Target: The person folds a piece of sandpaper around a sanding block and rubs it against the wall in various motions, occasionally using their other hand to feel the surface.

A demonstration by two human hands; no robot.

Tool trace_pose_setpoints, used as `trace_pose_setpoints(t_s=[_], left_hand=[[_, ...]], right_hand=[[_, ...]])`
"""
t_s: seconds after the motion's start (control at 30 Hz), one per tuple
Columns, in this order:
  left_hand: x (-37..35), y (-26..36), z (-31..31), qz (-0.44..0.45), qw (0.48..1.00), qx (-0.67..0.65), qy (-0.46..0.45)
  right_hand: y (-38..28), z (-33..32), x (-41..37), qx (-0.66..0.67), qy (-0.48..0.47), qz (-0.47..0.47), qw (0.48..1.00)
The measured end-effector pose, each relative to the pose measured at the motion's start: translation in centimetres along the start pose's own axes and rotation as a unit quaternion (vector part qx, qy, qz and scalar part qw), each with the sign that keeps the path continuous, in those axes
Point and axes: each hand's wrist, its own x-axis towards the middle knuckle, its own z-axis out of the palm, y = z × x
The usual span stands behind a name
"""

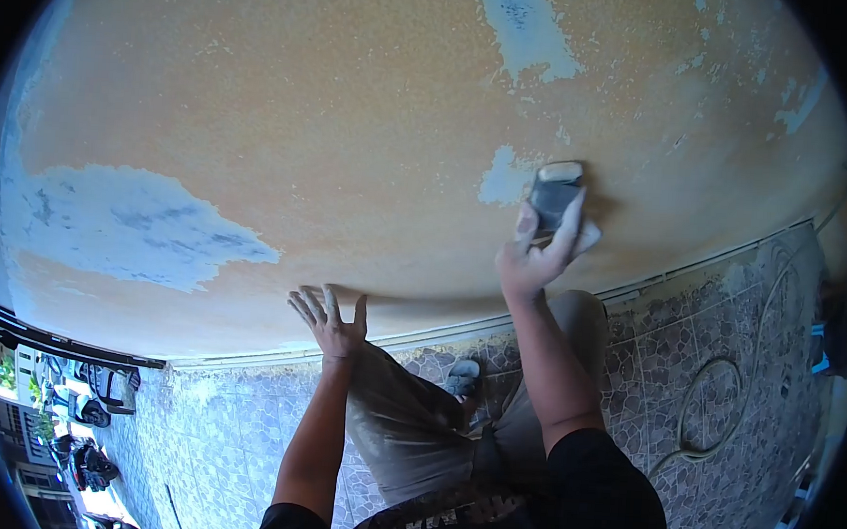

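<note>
My right hand [538, 260] grips a sanding block [557, 197], a dark sheet wrapped round a pale core, and holds it against the wall [373, 145]. The wall is tan and worn, with a small white bare patch [502, 177] just left of the block. Lower on the wall, my left hand [332, 325] rests with its fingers spread, holding nothing. Pale dust covers the fingers of both hands. To the left of that hand lies a large white patch [144, 228] with grey smears.
Below the wall runs a stone-patterned tiled floor [649, 375]. A hose [691, 417] lies coiled on it at the right. My bent legs [404, 428] and a slipper [463, 376] are close to the wall base. Parked motorbikes [91, 462] stand at the lower left.
</note>
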Motion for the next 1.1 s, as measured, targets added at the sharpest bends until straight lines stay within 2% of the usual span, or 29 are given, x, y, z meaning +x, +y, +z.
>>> trace_pose_setpoints(t_s=[0.07, 0.13, 0.2, 0.23, 0.27, 0.33, 0.4, 0.47, 0.53, 0.6, 0.67, 0.73, 0.77, 0.83, 0.87, 0.9, 0.93, 0.97, 1.0, 1.07, 1.1], left_hand=[[-0.1, -0.3, 0.3, 0.010, 1.000, 0.009, 0.014], [0.4, -0.1, 0.3, 0.024, 0.999, 0.016, 0.018], [0.3, 0.1, 0.0, 0.016, 1.000, 0.020, 0.013], [0.2, 0.2, -0.2, 0.010, 1.000, 0.015, 0.004], [0.2, 0.3, -0.3, 0.005, 1.000, 0.013, 0.003], [0.4, 0.7, -0.5, -0.004, 1.000, 0.000, 0.000], [0.3, 0.5, 0.0, 0.005, 1.000, -0.003, 0.013], [0.0, 0.6, -0.1, -0.011, 1.000, 0.001, 0.018], [0.1, 0.5, 0.2, -0.003, 1.000, -0.007, 0.007], [0.1, 0.4, 0.4, -0.014, 1.000, -0.013, 0.022], [0.2, 0.9, 0.3, -0.024, 0.999, -0.028, 0.036], [0.0, 1.1, 0.2, -0.054, 0.997, -0.037, 0.036], [0.1, 1.1, 0.2, -0.050, 0.997, -0.040, 0.031], [0.2, 1.0, 0.6, -0.038, 0.998, -0.041, 0.042], [0.0, 1.1, 0.8, -0.042, 0.997, -0.044, 0.048], [-0.1, 1.1, 0.9, -0.042, 0.997, -0.040, 0.045], [0.0, 1.0, 1.1, -0.041, 0.998, -0.033, 0.043], [0.1, 1.0, 1.0, -0.043, 0.997, -0.034, 0.051], [0.0, 1.1, 0.7, -0.030, 0.998, -0.024, 0.041], [0.5, 0.6, 0.6, -0.026, 0.999, -0.010, 0.032], [0.4, 0.6, 0.4, -0.027, 0.999, -0.015, 0.026]], right_hand=[[3.3, -0.6, -6.8, -0.031, -0.111, -0.139, 0.984], [2.5, -1.7, -9.0, -0.058, -0.215, -0.266, 0.938], [2.6, -2.0, -8.9, -0.060, -0.242, -0.249, 0.936], [1.9, -1.9, -7.4, -0.065, -0.219, -0.223, 0.948], [1.4, -1.2, -5.6, -0.013, -0.153, -0.133, 0.979], [-0.8, -0.5, 0.2, -0.037, -0.042, -0.062, 0.997], [-1.2, 0.1, -0.6, -0.028, -0.010, -0.041, 0.999], [2.3, -0.4, -7.8, -0.013, -0.141, -0.166, 0.976], [1.7, -1.9, -10.0, -0.055, -0.281, -0.314, 0.905], [1.0, -1.5, -9.4, -0.054, -0.294, -0.298, 0.907], [-1.1, -0.8, -5.0, -0.020, -0.205, -0.187, 0.961], [-4.2, 0.8, 1.4, 0.025, -0.030, -0.031, 0.999], [-4.2, 1.6, 1.4, 0.027, -0.045, -0.038, 0.998], [-3.7, 2.8, 1.0, 0.129, 0.014, -0.038, 0.991], [-1.8, 2.0, -1.1, 0.054, -0.070, -0.147, 0.985], [0.7, 0.7, -3.7, -0.022, -0.148, -0.253, 0.956], [1.6, -0.8, -4.7, -0.075, -0.240, -0.380, 0.890], [2.2, -1.7, -5.5, -0.085, -0.305, -0.434, 0.843], [2.0, -1.9, -4.7, -0.077, -0.323, -0.442, 0.833], [1.3, -1.2, -2.1, -0.045, -0.246, -0.346, 0.904], [-1.2, -0.4, 0.1, -0.035, -0.180, -0.266, 0.946]])
